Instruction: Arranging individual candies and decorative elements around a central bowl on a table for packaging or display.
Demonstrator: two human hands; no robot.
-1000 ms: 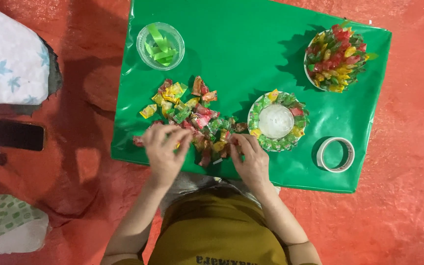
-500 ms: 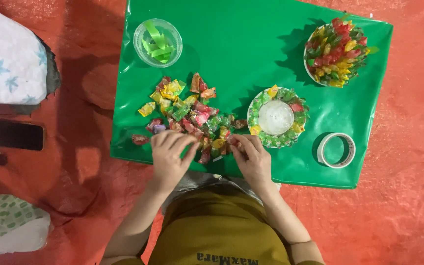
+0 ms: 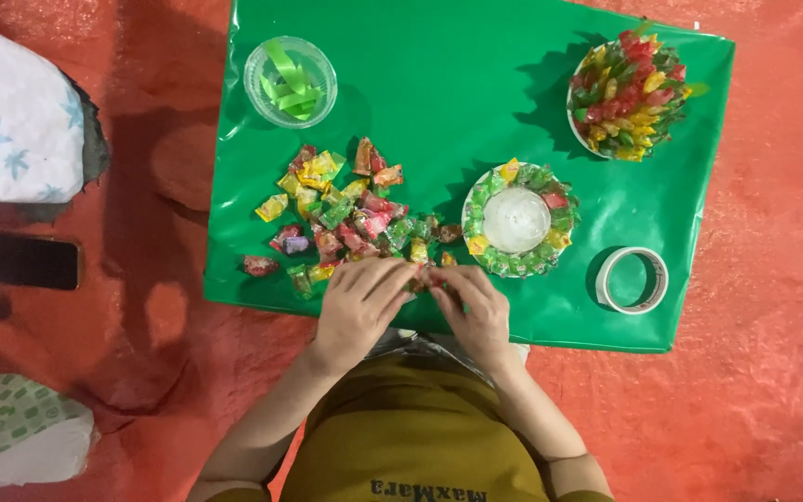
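Observation:
My left hand point(image 3: 360, 304) and my right hand point(image 3: 476, 311) meet at the near edge of a green sheet point(image 3: 457, 102). Together their fingertips pinch a small red wrapped candy point(image 3: 425, 277). Just beyond my fingers lies a loose pile of wrapped candies point(image 3: 346, 214) in red, yellow and green. To the right of the pile sits a round plate point(image 3: 518, 221) with a white centre and candies stuck around its rim.
A clear cup of green strips point(image 3: 290, 81) stands at the sheet's far left. A finished candy-covered bowl point(image 3: 629, 93) is at the far right, a tape roll point(image 3: 632, 279) at the near right. A black phone point(image 3: 22, 261) and cushions lie on the red floor at left.
Both hands have drawn closer together and slightly toward me, fingertips now joined on one candy. The view has shifted a little.

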